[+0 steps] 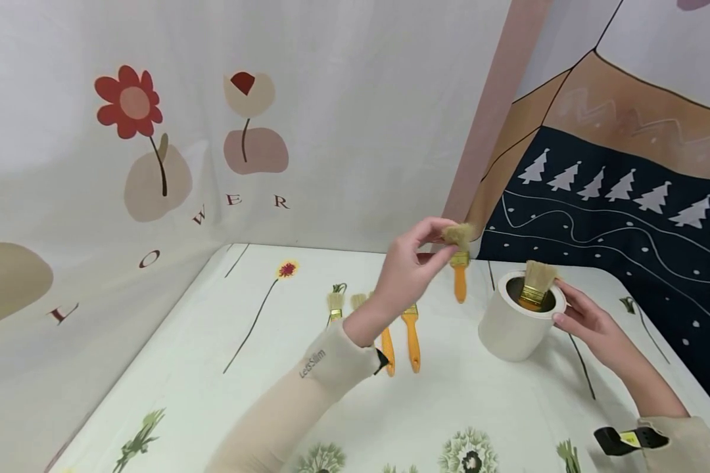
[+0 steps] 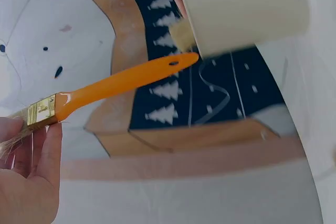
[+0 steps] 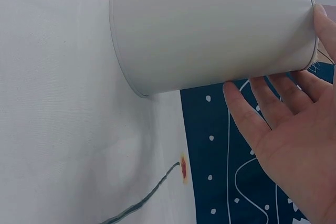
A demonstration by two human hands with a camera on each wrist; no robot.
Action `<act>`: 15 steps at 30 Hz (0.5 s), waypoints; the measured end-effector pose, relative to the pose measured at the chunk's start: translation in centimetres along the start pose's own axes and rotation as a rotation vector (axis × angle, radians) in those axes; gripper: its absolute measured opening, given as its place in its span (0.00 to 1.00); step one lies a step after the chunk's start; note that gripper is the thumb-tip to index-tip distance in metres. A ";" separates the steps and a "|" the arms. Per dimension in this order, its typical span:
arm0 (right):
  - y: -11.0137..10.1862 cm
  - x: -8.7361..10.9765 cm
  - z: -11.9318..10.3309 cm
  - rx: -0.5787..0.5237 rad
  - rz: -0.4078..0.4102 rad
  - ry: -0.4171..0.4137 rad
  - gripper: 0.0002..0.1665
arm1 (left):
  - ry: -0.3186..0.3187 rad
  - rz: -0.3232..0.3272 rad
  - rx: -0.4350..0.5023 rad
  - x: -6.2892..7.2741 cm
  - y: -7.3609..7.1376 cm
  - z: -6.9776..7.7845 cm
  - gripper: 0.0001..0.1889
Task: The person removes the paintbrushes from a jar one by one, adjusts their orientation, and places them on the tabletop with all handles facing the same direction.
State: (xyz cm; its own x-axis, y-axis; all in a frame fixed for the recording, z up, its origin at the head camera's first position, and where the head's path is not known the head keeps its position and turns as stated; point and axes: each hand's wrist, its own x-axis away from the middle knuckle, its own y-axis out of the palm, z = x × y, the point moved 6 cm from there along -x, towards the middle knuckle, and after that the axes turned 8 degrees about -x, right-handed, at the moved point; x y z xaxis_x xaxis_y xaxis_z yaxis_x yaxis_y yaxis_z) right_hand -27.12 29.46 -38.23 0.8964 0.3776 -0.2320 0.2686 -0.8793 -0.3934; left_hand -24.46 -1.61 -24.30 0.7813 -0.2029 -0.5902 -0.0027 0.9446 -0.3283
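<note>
My left hand [image 1: 405,266] pinches a flat paintbrush [image 1: 460,284] near its bristles and gold ferrule, with the orange handle hanging down above the table. In the left wrist view that paintbrush [image 2: 126,80] has its handle end pointing toward the can. A white cylindrical can [image 1: 505,332] stands at the right of the table. Inside it is another paintbrush [image 1: 537,279], bristles up above the rim. My right hand [image 1: 588,328] holds the can's right side near the rim. In the right wrist view the thumb and fingertips [image 3: 233,90] touch the can [image 3: 210,30].
Several more orange-handled paintbrushes [image 1: 412,335] lie on the table behind and beside my left forearm, partly hidden by it. A flower-printed white cloth [image 1: 183,328] covers the table. Printed curtains [image 1: 355,131] hang behind it, with a dark tree-patterned one [image 1: 615,217] at the right.
</note>
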 end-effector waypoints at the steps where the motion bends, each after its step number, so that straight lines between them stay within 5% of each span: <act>1: 0.0 0.0 0.0 0.002 0.000 0.001 0.40 | -0.006 0.008 -0.003 0.1 -0.6 -0.3 0.14; 10: 0.0 0.2 0.2 -0.001 -0.001 0.029 0.40 | -0.058 0.074 -0.093 1.5 -6.4 -3.1 0.19; 15: -0.1 0.0 0.0 -0.002 -0.001 0.024 0.40 | -0.146 0.104 -0.107 2.4 -9.4 -5.3 0.21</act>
State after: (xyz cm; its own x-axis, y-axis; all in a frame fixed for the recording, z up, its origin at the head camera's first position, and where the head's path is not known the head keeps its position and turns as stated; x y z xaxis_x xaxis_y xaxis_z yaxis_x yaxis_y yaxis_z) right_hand -27.16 29.52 -38.25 0.9043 0.3715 -0.2105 0.2702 -0.8796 -0.3915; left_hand -25.87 -12.34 -26.60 0.8553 -0.0586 -0.5147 -0.1485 0.9242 -0.3520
